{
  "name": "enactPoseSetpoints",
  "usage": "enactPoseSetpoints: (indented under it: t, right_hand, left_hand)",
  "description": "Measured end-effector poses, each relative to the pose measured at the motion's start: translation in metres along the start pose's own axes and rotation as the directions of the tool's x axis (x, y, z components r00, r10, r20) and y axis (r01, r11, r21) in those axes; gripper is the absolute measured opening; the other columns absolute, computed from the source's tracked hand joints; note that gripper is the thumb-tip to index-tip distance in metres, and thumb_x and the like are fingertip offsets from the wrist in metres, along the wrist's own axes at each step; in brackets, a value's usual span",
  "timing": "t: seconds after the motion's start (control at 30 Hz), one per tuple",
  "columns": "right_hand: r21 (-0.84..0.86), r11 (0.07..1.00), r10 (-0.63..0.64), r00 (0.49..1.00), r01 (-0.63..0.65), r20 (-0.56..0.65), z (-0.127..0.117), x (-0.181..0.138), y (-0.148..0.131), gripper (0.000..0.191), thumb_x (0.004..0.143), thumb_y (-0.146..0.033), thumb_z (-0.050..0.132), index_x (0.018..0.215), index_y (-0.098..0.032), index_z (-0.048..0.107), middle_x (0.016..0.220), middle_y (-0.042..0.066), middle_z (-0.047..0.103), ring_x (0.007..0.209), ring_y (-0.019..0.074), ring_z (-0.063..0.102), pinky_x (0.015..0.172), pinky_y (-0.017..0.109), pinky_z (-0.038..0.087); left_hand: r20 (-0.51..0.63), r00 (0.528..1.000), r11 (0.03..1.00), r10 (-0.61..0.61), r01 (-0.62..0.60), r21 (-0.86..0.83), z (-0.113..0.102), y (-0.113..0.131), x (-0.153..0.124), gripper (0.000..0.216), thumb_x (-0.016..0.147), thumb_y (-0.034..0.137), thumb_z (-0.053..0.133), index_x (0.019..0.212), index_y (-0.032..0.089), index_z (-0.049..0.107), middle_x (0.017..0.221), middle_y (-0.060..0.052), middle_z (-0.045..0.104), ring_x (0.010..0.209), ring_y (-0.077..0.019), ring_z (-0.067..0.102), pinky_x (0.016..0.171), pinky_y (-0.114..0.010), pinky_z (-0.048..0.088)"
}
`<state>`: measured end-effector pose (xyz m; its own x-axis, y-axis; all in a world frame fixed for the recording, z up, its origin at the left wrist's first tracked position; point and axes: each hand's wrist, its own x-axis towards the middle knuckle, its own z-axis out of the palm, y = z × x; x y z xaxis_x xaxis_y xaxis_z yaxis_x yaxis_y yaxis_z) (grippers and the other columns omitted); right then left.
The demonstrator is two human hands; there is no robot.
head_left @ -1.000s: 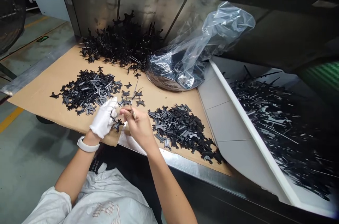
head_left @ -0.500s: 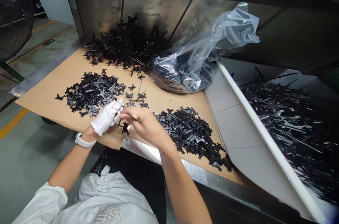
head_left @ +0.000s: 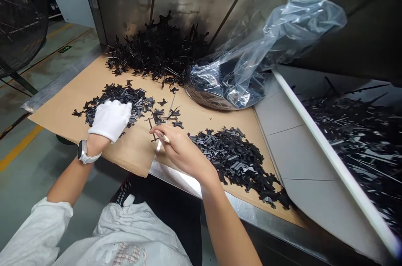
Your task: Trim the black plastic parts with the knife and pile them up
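Since the earlier frame: left hand point(head_left: 110, 119), in its white glove, gone from the meeting point in front of the body out to the left heap of black plastic parts point(head_left: 117, 100), palm down on the heap's near edge, fingers spread loosely over the pieces; whether anything was pinched beneath, impossible to tell. Right hand point(head_left: 177, 148), bare, kept near the front edge of the table point(head_left: 188, 182), fingers closed round a small pale tool point(head_left: 162, 137), its tip aimed left toward the few loose black parts point(head_left: 163, 115) scattered between the 2 hands. No longer a black piece between the hands as there had been half a second before.

Left heap resting on the brown cardboard sheet point(head_left: 63, 107), well apart from the right heap of black parts point(head_left: 238, 157), which lay just beside the right wrist and ran toward the table's front corner. A larger tangle of black sprues point(head_left: 157, 50) piled at the back against the metal wall. Just right of that, a clear plastic bag point(head_left: 251, 65), crumpled and open, touching the cardboard. Farther right, a white tray point(head_left: 298, 148) tilted up, more black scrap lying in it. A white wristwatch point(head_left: 83, 153) on the left wrist. Wire fan guard point(head_left: 19, 19) at the far left
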<state>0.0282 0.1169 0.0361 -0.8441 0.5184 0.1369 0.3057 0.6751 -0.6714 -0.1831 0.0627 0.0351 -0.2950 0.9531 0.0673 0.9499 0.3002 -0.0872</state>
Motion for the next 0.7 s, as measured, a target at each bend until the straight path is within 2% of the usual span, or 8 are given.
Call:
enactPoseSetpoints:
  t: [0.13, 0.27, 0.37, 0.43, 0.47, 0.57, 0.63, 0.7]
  right_hand:
    - [-0.037, 0.997, 0.071, 0.997, -0.072, -0.03, 0.007, -0.004, 0.004, 0.025, 0.089, -0.009, 0.038, 0.1, -0.015, 0.06, 0.096, 0.01, 0.068, 0.085, 0.0202, 0.059, 0.076, 0.03, 0.041]
    - [-0.09, 0.989, 0.103, 0.988, -0.114, -0.118, 0.017, -0.005, 0.006, 0.018, 0.084, -0.007, 0.042, 0.089, -0.018, 0.056, 0.088, 0.007, 0.065, 0.077, 0.019, 0.055, 0.069, 0.028, 0.038]
    - [-0.175, 0.982, 0.056, 0.992, -0.075, -0.11, 0.025, -0.003, 0.005, 0.016, 0.086, -0.008, 0.042, 0.085, -0.019, 0.054, 0.082, 0.005, 0.061, 0.07, 0.018, 0.052, 0.064, 0.028, 0.034]
    - [-0.252, 0.968, -0.01, 0.998, -0.008, -0.068, 0.029, -0.001, 0.004, 0.015, 0.087, -0.008, 0.043, 0.083, -0.019, 0.053, 0.081, 0.005, 0.06, 0.069, 0.0178, 0.051, 0.062, 0.028, 0.031]
    - [-0.291, 0.956, -0.049, 0.998, 0.035, -0.044, 0.03, 0.0, 0.003, 0.015, 0.088, -0.008, 0.044, 0.082, -0.019, 0.053, 0.081, 0.005, 0.06, 0.069, 0.0178, 0.05, 0.061, 0.029, 0.03]
    - [-0.376, 0.914, -0.155, 0.988, 0.152, 0.02, 0.033, 0.0, 0.0, 0.014, 0.089, -0.009, 0.046, 0.082, -0.019, 0.053, 0.081, 0.005, 0.06, 0.07, 0.0181, 0.05, 0.057, 0.03, 0.025]
    - [-0.385, 0.903, -0.189, 0.981, 0.189, 0.038, 0.032, -0.001, 0.0, 0.013, 0.089, -0.008, 0.048, 0.083, -0.019, 0.053, 0.08, 0.005, 0.059, 0.07, 0.0179, 0.049, 0.057, 0.03, 0.024]
    - [-0.345, 0.919, -0.195, 0.981, 0.189, 0.018, 0.031, -0.003, 0.0, 0.013, 0.088, -0.008, 0.047, 0.082, -0.019, 0.052, 0.08, 0.004, 0.057, 0.069, 0.0175, 0.048, 0.057, 0.03, 0.025]
  left_hand:
    - [0.03, 0.998, 0.981, 0.048, -0.041, -0.188, 0.006, -0.014, 0.016, 0.044, 0.097, 0.026, 0.028, 0.119, 0.017, 0.065, 0.114, -0.015, 0.068, 0.108, -0.0317, 0.063, 0.093, -0.044, 0.047]
    - [-0.011, 0.999, 0.909, 0.041, -0.042, -0.414, 0.011, -0.027, 0.026, 0.041, 0.09, 0.027, 0.049, 0.129, 0.019, 0.06, 0.116, -0.011, 0.067, 0.104, -0.0245, 0.064, 0.095, -0.036, 0.047]
    - [-0.131, 0.991, 0.837, -0.038, -0.04, -0.546, 0.001, -0.019, 0.025, 0.037, 0.09, 0.036, 0.054, 0.119, 0.016, 0.063, 0.111, -0.01, 0.068, 0.098, -0.0216, 0.064, 0.092, -0.033, 0.047]
    - [-0.166, 0.986, 0.79, 0.016, -0.114, -0.602, -0.009, -0.004, 0.023, 0.037, 0.096, 0.043, 0.043, 0.111, 0.017, 0.065, 0.107, -0.009, 0.069, 0.096, -0.02, 0.064, 0.089, -0.031, 0.046]
    - [-0.142, 0.986, 0.779, 0.092, -0.16, -0.606, -0.012, 0.006, 0.021, 0.039, 0.097, 0.045, 0.038, 0.106, 0.018, 0.065, 0.103, -0.007, 0.07, 0.093, -0.0193, 0.064, 0.085, -0.031, 0.046]
    - [0.051, 0.95, 0.823, 0.308, -0.239, -0.515, -0.012, 0.034, 0.022, 0.045, 0.095, 0.055, 0.039, 0.086, 0.021, 0.066, 0.079, -0.004, 0.068, 0.074, -0.0196, 0.062, 0.069, -0.03, 0.044]
    - [0.13, 0.921, 0.82, 0.368, -0.255, -0.512, -0.004, 0.045, 0.025, 0.048, 0.09, 0.06, 0.045, 0.07, 0.02, 0.062, 0.063, -0.003, 0.06, 0.063, -0.0183, 0.057, 0.062, -0.03, 0.041]
    - [0.118, 0.921, 0.747, 0.372, -0.222, -0.627, 0.005, 0.049, 0.028, 0.047, 0.089, 0.058, 0.048, 0.063, 0.02, 0.058, 0.057, -0.001, 0.056, 0.059, -0.0163, 0.053, 0.059, -0.028, 0.04]
